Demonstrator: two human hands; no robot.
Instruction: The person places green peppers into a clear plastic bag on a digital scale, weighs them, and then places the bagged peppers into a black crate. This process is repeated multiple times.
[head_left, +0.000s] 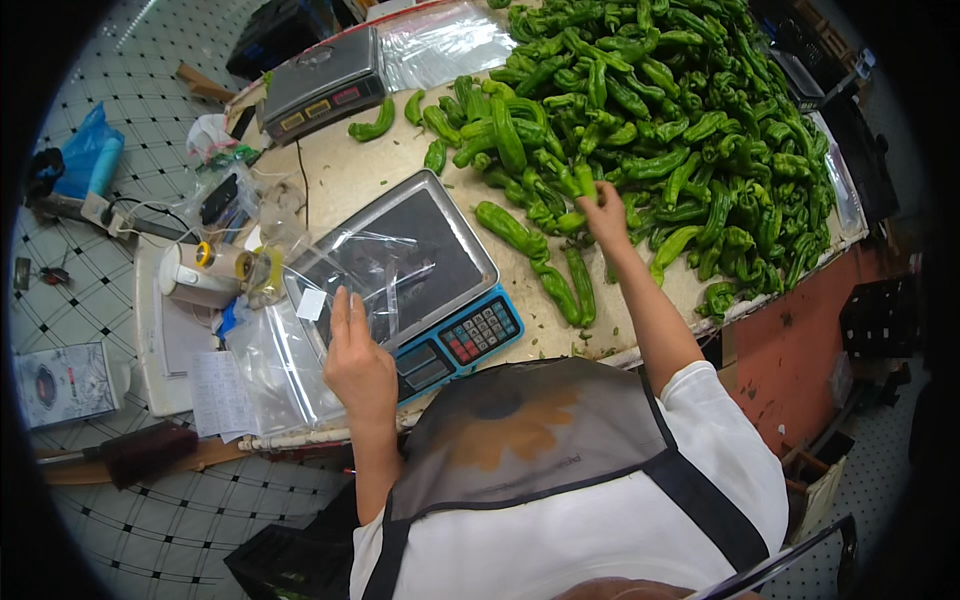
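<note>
My right hand grips a green pepper at the near edge of a large heap of long, wrinkled green peppers. A clear plastic bag with a white label lies over the metal pan of a blue digital scale. At the pan's left edge, my left hand is against the bag, its fingers straight and close together. The thumb is hidden, so whether it pinches the film is not visible. A few loose peppers rest between the scale and my right arm.
A second scale stands at the back left, beside a stack of clear bags. Tape rolls, a white jug-like container, a written sheet and flat bags crowd the table's left end.
</note>
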